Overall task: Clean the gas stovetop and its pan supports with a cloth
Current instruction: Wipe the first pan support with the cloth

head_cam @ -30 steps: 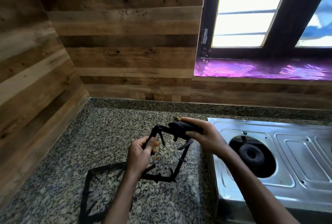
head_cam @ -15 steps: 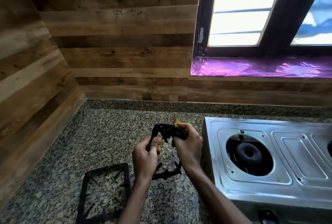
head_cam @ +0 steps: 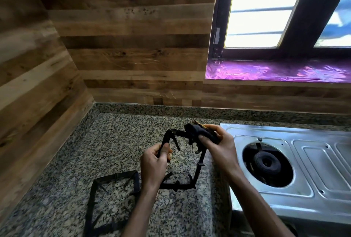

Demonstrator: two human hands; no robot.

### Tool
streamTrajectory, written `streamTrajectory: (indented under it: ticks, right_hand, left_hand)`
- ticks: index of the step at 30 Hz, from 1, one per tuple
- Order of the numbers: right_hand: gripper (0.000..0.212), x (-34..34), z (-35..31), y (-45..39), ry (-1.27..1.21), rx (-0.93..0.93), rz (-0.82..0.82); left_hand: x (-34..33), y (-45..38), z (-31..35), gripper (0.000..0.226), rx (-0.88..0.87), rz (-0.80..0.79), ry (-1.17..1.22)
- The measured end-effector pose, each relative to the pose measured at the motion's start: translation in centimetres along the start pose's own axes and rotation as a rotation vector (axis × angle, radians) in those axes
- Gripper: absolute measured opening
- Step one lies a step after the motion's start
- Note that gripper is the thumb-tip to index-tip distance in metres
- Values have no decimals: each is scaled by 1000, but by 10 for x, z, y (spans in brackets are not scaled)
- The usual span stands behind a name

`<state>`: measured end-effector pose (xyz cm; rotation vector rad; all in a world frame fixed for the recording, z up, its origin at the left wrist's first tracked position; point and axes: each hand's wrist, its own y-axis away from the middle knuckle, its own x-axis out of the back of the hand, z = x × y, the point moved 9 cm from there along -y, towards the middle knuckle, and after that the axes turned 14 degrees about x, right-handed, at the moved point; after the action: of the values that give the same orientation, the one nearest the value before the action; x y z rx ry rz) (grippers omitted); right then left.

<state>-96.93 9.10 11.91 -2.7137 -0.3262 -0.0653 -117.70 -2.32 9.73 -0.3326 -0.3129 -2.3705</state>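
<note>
A black square pan support [head_cam: 199,164] is held tilted above the granite counter [head_cam: 117,141]. My left hand [head_cam: 154,164] grips its left bar. My right hand [head_cam: 218,147] holds a dark cloth [head_cam: 199,132] wrapped over the support's top right corner. A second black pan support [head_cam: 114,200] lies flat on the counter, lower left. The steel gas stovetop [head_cam: 307,185] stands at the right with its left burner [head_cam: 266,162] bare.
Wooden plank walls [head_cam: 133,56] close off the counter at the left and back. A window [head_cam: 284,8] with a purple foil-covered sill [head_cam: 275,71] sits above the stove. The counter's front edge lies below the frame.
The raised support has swung open again, so its full square shows. My right hand with the cloth has shifted right along the top bar to the corner. My left hand keeps its grip.
</note>
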Motion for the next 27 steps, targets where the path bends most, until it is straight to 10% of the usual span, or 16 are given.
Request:
streamTrajectory:
  ticks: [19, 27]
  right_hand:
    - [42, -6, 14, 23, -40, -1, 44]
    - [55, -31, 5, -40, 470, 270, -402]
  left_hand:
    - [20, -5, 4, 28, 45, 155, 63]
    - [12, 1, 10, 31, -6, 6, 105]
